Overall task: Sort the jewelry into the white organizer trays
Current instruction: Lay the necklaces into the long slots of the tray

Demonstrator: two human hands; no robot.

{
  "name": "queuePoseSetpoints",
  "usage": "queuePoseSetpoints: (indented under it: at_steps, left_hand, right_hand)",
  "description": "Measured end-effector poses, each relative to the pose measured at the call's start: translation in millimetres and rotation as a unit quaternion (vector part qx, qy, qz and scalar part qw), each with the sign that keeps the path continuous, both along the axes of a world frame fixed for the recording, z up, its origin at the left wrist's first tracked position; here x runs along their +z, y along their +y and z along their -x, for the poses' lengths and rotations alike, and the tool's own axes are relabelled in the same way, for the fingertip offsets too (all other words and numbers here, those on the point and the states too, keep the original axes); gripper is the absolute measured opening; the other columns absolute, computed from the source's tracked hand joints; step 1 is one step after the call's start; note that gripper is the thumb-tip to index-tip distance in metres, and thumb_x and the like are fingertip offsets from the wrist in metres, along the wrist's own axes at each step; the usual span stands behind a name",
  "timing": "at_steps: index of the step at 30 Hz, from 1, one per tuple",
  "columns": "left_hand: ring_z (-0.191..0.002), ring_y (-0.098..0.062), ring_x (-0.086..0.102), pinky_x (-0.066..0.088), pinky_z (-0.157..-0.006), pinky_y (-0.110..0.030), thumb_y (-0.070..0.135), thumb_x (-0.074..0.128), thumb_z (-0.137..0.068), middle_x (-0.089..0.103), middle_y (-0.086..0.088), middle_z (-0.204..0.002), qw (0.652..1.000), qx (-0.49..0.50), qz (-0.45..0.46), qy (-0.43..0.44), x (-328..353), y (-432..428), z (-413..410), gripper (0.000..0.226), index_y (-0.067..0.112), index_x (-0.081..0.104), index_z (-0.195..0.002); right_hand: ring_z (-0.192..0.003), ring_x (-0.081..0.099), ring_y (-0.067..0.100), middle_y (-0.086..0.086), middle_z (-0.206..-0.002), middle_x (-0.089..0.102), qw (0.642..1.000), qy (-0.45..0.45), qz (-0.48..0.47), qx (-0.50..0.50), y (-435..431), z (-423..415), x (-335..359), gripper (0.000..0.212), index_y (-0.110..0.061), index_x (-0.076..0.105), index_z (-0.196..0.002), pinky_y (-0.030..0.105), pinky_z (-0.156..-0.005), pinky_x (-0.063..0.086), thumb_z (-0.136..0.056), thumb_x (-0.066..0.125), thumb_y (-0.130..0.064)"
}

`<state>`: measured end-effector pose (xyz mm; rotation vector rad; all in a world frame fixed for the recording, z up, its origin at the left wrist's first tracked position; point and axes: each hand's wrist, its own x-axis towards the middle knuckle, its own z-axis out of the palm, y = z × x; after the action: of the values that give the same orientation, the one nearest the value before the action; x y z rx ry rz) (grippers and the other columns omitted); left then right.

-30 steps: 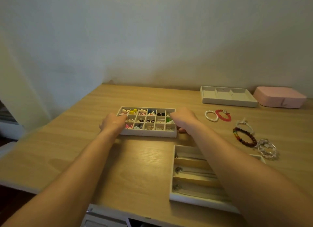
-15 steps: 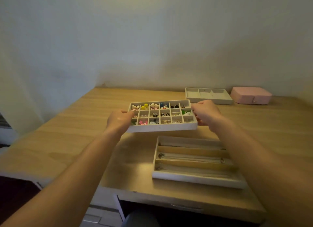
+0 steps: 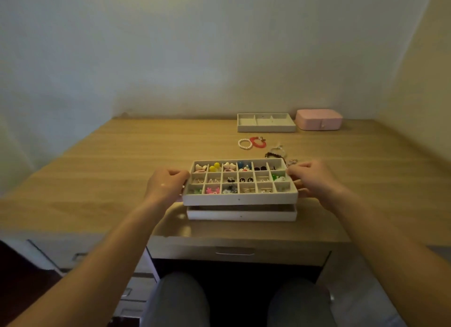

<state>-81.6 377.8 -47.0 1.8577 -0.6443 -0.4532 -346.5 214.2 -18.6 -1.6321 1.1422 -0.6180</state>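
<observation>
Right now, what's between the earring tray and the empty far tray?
Head view: white bracelet, red bracelet and dark bracelet, loose on the desk.

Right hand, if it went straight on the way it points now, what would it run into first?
The compartment tray itself: the right hand grips its right end, fingers aimed leftward across it. Nothing else seems nearer, though depth is unclear.

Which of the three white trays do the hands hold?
The white grid tray of small jewelry, gripped by left hand and right hand; the other two rest on the wooden desk.
</observation>
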Motion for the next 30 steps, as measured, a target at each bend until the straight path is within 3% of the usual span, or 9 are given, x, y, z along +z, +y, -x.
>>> queuePoseSetpoints:
  at_steps: [3, 5, 10, 13, 16, 20, 24, 27, 30]
  left_hand:
    - [-0.069, -0.020, 0.063, 0.062, -0.060, -0.035, 0.015, 0.060, -0.086, 0.073, -0.020, -0.086, 1.000, -0.015, -0.004, -0.006, 0, 2, 10, 0.022, 0.001, 0.075, -0.079]
    - [-0.073, -0.023, 0.065, 0.063, -0.067, -0.044, 0.021, 0.060, -0.084, 0.073, -0.018, -0.087, 0.999, -0.021, -0.016, -0.030, -1, 4, 14, 0.023, 0.006, 0.076, -0.078]
    - [-0.091, -0.027, 0.071, 0.060, -0.080, -0.050, 0.017, 0.062, -0.087, 0.076, -0.002, -0.080, 0.998, -0.006, -0.028, -0.058, 3, 6, 21, 0.035, 0.031, 0.071, -0.056]
    - [-0.086, -0.025, 0.069, 0.058, -0.081, -0.045, 0.020, 0.063, -0.089, 0.074, 0.001, -0.078, 0.995, 0.005, -0.039, -0.091, 4, 6, 24, 0.032, 0.034, 0.067, -0.060]
    - [-0.076, -0.021, 0.065, 0.052, -0.070, -0.037, 0.024, 0.061, -0.092, 0.072, -0.001, -0.075, 0.992, 0.020, -0.050, -0.118, 1, 6, 26, 0.031, 0.030, 0.066, -0.063]
    - [-0.071, -0.023, 0.058, 0.053, -0.070, -0.042, 0.022, 0.060, -0.094, 0.074, -0.012, -0.079, 0.986, 0.033, -0.057, -0.155, 1, 7, 30, 0.038, 0.030, 0.060, -0.057]
    - [-0.074, -0.022, 0.063, 0.055, -0.075, -0.044, 0.019, 0.057, -0.097, 0.064, 0.005, -0.069, 0.987, 0.024, -0.058, -0.147, 2, 8, 30, 0.025, 0.021, 0.077, -0.082]
    - [-0.077, -0.025, 0.061, 0.054, -0.073, -0.044, 0.019, 0.056, -0.096, 0.063, 0.001, -0.073, 0.987, 0.036, -0.068, -0.138, 6, 5, 23, 0.028, 0.027, 0.073, -0.075]
    - [-0.082, -0.023, 0.062, 0.053, -0.078, -0.040, 0.021, 0.059, -0.095, 0.065, 0.003, -0.075, 0.989, 0.081, -0.056, -0.114, 13, -1, 4, 0.022, 0.014, 0.079, -0.100]
  right_hand:
    - [-0.074, 0.073, 0.016, 0.007, -0.085, 0.075, 1.000, 0.011, 0.016, -0.017, 1, 7, -9, 0.018, -0.002, 0.072, -0.093, 0.027, -0.052, 0.055, -0.097, 0.061, -0.015]
    - [-0.078, 0.073, 0.019, 0.009, -0.088, 0.075, 1.000, 0.015, 0.016, -0.018, 2, 10, -13, 0.019, -0.002, 0.073, -0.093, 0.028, -0.054, 0.055, -0.097, 0.061, -0.016]
    - [-0.083, 0.073, 0.022, 0.006, -0.085, 0.076, 0.998, 0.027, 0.042, -0.028, 4, 7, -17, 0.021, -0.008, 0.075, -0.083, 0.041, -0.069, 0.063, -0.096, 0.062, -0.018]
    - [-0.083, 0.074, 0.023, 0.006, -0.082, 0.076, 0.998, 0.027, 0.036, -0.032, 4, 7, -19, 0.022, -0.008, 0.075, -0.084, 0.044, -0.071, 0.064, -0.096, 0.062, -0.020]
    - [-0.081, 0.075, 0.027, 0.005, -0.076, 0.076, 0.997, 0.043, 0.043, -0.039, 4, 7, -22, 0.024, -0.005, 0.076, -0.082, 0.053, -0.075, 0.063, -0.094, 0.062, -0.020]
    - [-0.079, 0.072, 0.025, 0.003, -0.075, 0.075, 0.990, 0.073, 0.107, -0.062, 10, 3, -21, 0.023, -0.014, 0.077, -0.074, 0.053, -0.073, 0.062, -0.092, 0.064, -0.020]
    - [-0.076, 0.072, 0.019, 0.000, -0.079, 0.075, 0.985, 0.083, 0.128, -0.074, 17, 0, -20, 0.021, -0.017, 0.077, -0.075, 0.049, -0.072, 0.063, -0.092, 0.065, -0.018]
    - [-0.074, 0.071, 0.017, -0.002, -0.081, 0.074, 0.986, 0.081, 0.128, -0.073, 20, -9, -18, 0.022, -0.017, 0.076, -0.074, 0.047, -0.073, 0.063, -0.092, 0.063, -0.016]
    - [-0.076, 0.069, 0.017, -0.006, -0.076, 0.068, 0.987, 0.078, 0.127, -0.061, 19, -32, -12, 0.025, -0.022, 0.070, -0.069, 0.046, -0.076, 0.063, -0.092, 0.063, -0.015]
